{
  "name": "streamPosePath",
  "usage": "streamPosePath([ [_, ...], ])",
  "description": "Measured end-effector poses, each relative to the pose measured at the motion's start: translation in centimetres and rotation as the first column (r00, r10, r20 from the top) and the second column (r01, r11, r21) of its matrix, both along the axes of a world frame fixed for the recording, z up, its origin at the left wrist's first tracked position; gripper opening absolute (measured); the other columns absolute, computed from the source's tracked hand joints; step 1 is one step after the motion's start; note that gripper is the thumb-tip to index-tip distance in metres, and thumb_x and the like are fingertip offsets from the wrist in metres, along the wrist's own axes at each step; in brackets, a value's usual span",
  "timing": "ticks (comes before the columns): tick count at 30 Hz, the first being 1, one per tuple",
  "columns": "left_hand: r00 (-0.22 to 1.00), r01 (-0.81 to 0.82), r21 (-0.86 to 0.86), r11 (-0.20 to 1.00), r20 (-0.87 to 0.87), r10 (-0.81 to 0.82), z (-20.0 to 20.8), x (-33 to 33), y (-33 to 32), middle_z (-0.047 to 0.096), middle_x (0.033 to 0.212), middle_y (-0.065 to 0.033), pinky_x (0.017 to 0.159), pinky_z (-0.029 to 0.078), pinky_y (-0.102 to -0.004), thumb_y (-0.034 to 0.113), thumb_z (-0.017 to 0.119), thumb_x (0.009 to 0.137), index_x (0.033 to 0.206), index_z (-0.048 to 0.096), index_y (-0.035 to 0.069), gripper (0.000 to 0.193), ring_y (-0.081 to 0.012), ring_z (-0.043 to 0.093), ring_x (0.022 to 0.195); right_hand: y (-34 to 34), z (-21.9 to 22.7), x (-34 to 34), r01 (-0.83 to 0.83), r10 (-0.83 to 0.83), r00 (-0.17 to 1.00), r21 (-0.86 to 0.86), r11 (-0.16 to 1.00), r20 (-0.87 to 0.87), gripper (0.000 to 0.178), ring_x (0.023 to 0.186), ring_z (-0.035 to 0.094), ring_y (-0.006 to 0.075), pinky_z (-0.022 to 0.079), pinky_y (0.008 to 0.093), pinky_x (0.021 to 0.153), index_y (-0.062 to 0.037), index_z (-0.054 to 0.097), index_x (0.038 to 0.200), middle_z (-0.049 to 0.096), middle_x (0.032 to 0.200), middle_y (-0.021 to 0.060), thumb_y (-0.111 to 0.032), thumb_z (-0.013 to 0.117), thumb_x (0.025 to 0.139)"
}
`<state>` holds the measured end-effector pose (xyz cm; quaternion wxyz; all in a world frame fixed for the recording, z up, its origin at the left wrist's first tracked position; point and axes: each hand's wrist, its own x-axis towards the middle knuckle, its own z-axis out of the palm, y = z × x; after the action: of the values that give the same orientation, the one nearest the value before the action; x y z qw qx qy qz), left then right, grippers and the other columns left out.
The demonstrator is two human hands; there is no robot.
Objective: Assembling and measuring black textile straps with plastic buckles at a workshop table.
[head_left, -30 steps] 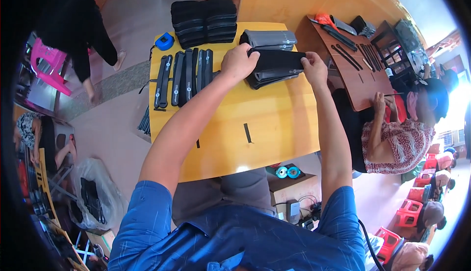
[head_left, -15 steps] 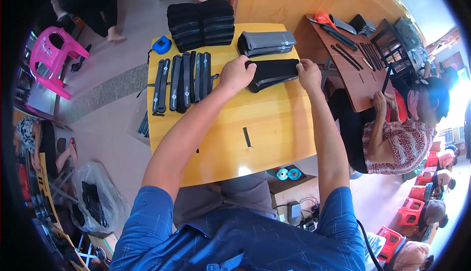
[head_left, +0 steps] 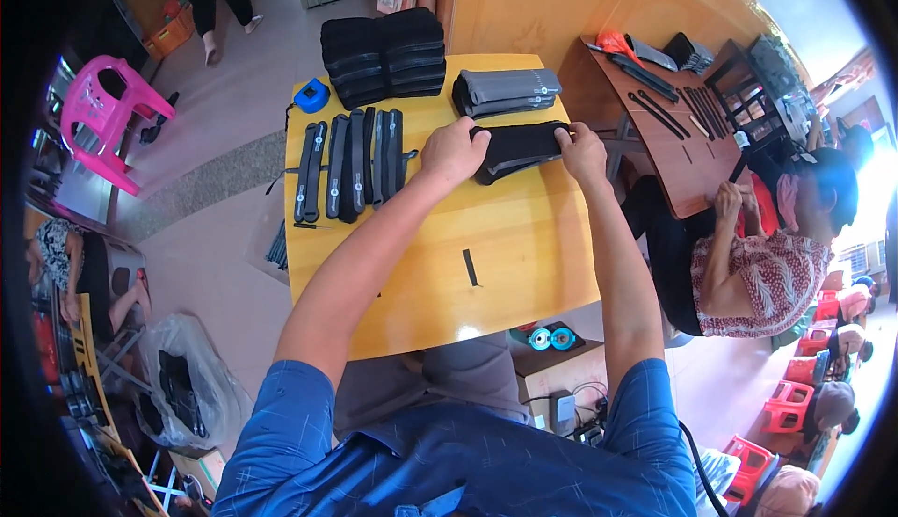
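On the yellow table lies a small stack of flat black fabric straps, with grey showing along its near side. My left hand grips the stack's left end, thumb along the edge. At the other end my right hand pinches the corner, its thumb and fingers closed on the straps. Just behind sits a stack of grey straps with pale printing. To the left, several black and grey straps lie side by side across a thin dark band. A tall bundle of black straps stands at the back.
A blue tape measure rests at the table's back left corner. At right, a person sits by a brown table holding more straps. A pink stool and a clear plastic bag stand on the floor at left.
Both hands stay at the ends of the black strap stack; my right thumb has shifted inward over its top. The view has moved slightly. A person at the far left has changed position.
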<state>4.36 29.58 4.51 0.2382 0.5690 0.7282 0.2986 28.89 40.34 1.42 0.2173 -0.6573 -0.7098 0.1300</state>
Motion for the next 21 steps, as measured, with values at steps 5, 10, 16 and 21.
streamPosePath([
  [5,0.988,-0.050,0.289,0.956,-0.128,0.090,1.0,0.8,-1.4,0.067,0.122,-0.0226,0.100,0.052,-0.0506,0.032,0.065,0.097,0.122,0.070,0.005,0.037,-0.0413,0.062,0.121,-0.3,0.4,-0.5,0.001,0.000,0.999,-0.008,1.000,0.032,0.045,0.113,0.068,0.0384,0.053,0.0478,0.099,-0.0063,0.069,0.125,0.071,0.120,0.0212,-0.042,0.067,0.098],
  [10,0.909,0.293,0.263,0.919,-0.373,-0.183,1.8,2.0,-1.1,0.064,0.129,-0.0181,0.105,0.049,-0.0467,0.013,0.058,0.092,0.124,0.070,0.003,0.036,-0.0377,0.061,0.118,-0.2,0.5,-0.1,0.000,0.000,0.999,0.011,1.000,0.036,0.043,0.113,0.068,0.0389,0.053,0.0479,0.099,-0.0083,0.070,0.126,0.070,0.121,0.0206,-0.041,0.066,0.099],
  [16,0.967,0.187,0.262,0.947,-0.217,-0.131,0.3,0.3,-1.2,0.072,0.117,-0.0161,0.097,0.053,-0.0486,0.010,0.052,0.095,0.117,0.076,0.008,0.032,-0.0382,0.066,0.109,-0.6,0.6,-0.8,0.014,-0.015,1.000,0.084,0.996,0.015,0.035,0.111,0.068,0.0390,0.054,0.0470,0.096,-0.0080,0.070,0.123,0.068,0.120,0.0198,-0.032,0.070,0.097],
  [21,0.980,0.153,0.289,0.945,-0.171,-0.106,0.5,0.4,-1.7,0.072,0.112,-0.0161,0.096,0.054,-0.0488,0.017,0.056,0.099,0.119,0.075,0.009,0.028,-0.0371,0.068,0.107,-0.1,0.7,-0.7,0.004,0.013,0.997,0.232,0.973,-0.074,0.028,0.107,0.068,0.0410,0.054,0.0471,0.094,-0.0075,0.071,0.119,0.067,0.117,0.0206,-0.026,0.070,0.097],
])
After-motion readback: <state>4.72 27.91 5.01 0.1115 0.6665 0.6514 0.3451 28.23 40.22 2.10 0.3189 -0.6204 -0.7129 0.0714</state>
